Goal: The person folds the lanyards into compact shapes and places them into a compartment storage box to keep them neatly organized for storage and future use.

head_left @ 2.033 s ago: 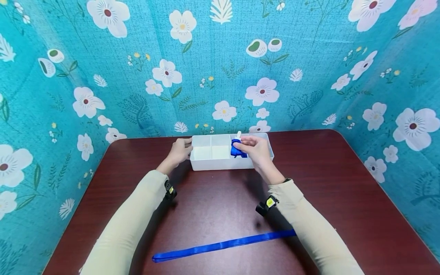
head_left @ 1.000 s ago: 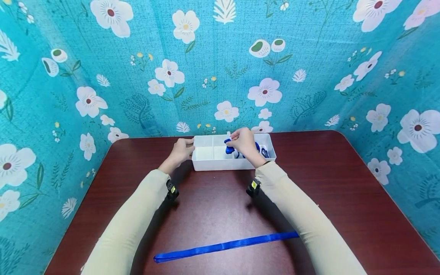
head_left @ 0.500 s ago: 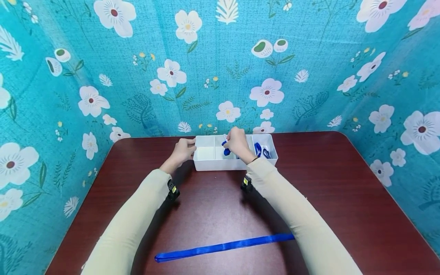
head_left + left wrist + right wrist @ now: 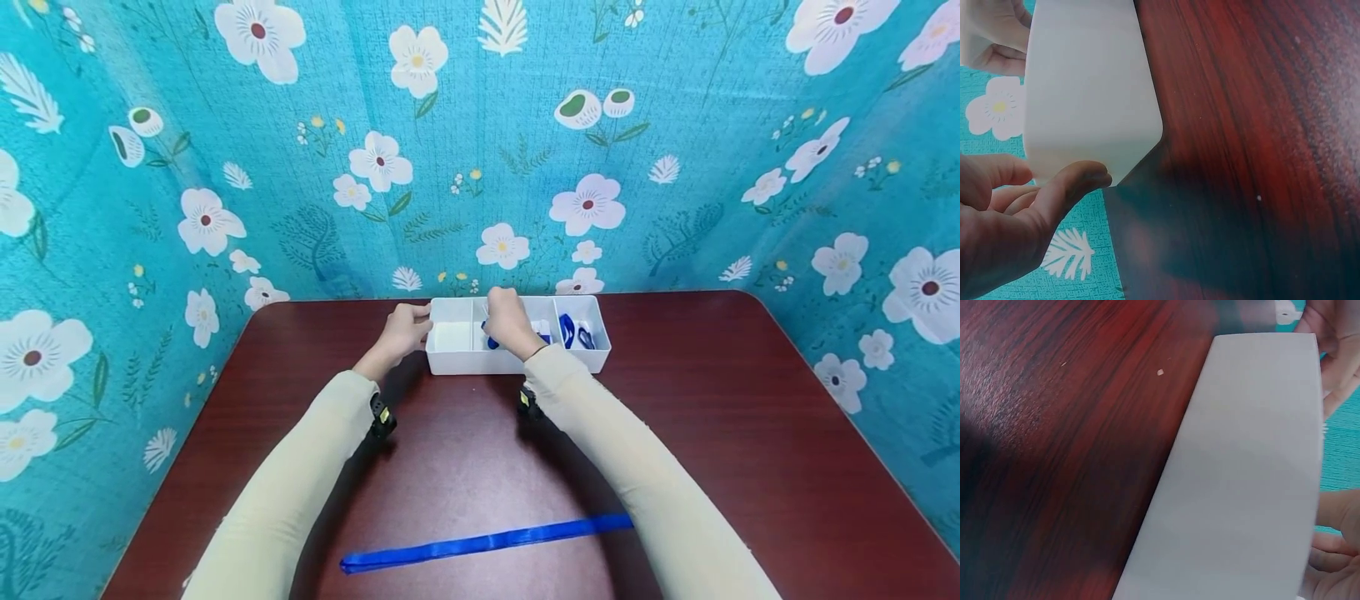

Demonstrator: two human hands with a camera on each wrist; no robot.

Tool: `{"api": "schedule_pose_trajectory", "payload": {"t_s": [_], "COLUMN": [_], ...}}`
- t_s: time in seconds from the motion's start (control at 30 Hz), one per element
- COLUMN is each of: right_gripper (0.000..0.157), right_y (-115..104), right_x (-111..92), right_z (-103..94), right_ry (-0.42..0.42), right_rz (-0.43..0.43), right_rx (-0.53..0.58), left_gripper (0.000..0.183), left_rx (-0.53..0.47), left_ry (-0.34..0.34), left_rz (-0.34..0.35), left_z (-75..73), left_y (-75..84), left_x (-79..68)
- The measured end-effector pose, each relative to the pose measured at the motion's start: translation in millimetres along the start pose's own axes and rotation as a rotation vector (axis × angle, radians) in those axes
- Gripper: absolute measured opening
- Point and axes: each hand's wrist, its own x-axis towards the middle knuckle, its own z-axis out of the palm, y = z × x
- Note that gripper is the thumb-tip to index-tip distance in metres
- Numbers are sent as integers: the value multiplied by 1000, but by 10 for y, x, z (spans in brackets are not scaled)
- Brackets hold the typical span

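Note:
A long white divided box (image 4: pixel 517 362) stands at the back of the table. My left hand (image 4: pixel 402 332) holds its left end; in the left wrist view the thumb (image 4: pixel 1085 175) presses the end wall and a finger lies at the rim. Over the middle compartment, my right hand (image 4: pixel 510 319) pinches a small bundled blue item (image 4: pixel 492 342) with a white tab, mostly hidden by the hand. Another blue and white piece (image 4: pixel 543 332) lies in that compartment, right of the hand. The right compartment holds a blue loop (image 4: pixel 567 330) and a darker blue loop (image 4: pixel 586 338).
A folded blue ribbon (image 4: pixel 487 542) lies across the front of the dark red table (image 4: pixel 450 458), its right end at the right sleeve. A flowered teal cloth (image 4: pixel 450 167) hangs right behind the box and along both sides.
My right hand has moved left from the right compartment to the middle one with the blue item and gone lower. The right compartment's loops have come into sight. My left hand keeps its hold.

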Motion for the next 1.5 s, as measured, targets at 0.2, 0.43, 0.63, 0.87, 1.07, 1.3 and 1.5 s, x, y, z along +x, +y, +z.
{"api": "schedule_pose_trajectory", "payload": {"t_s": [0.2,0.43,0.63,0.87,1.07,1.3,1.5], "right_gripper": [38,10,11,8,9,9,25], "right_y": [36,57,26,-21,-39,-66,-99], "right_x": [17,52,36,39,59,84,103], "right_z": [99,203,215,177,179,175,87], "right_ry": [-27,-39,-79,-95,-119,-143,-150], "right_rz": [-40,-51,-47,-55,-17,6,-17], "right_rx": [-98,-205,-254,-277,-287,-298,-292], "left_gripper": [47,47,47,47,48,48,48], "left_rx": [-36,-64,-89,-95,-108,-118,-124], "left_ry": [-7,-10,1,-6,-6,-2,1], "left_rz": [-33,-49,-41,-50,-50,-59,-70], "left_z": [7,1,11,7,2,6,-4], "left_y": [-9,-31,-42,-29,-18,-24,-21], "left_x": [-3,4,-21,-14,-15,-1,27]}}
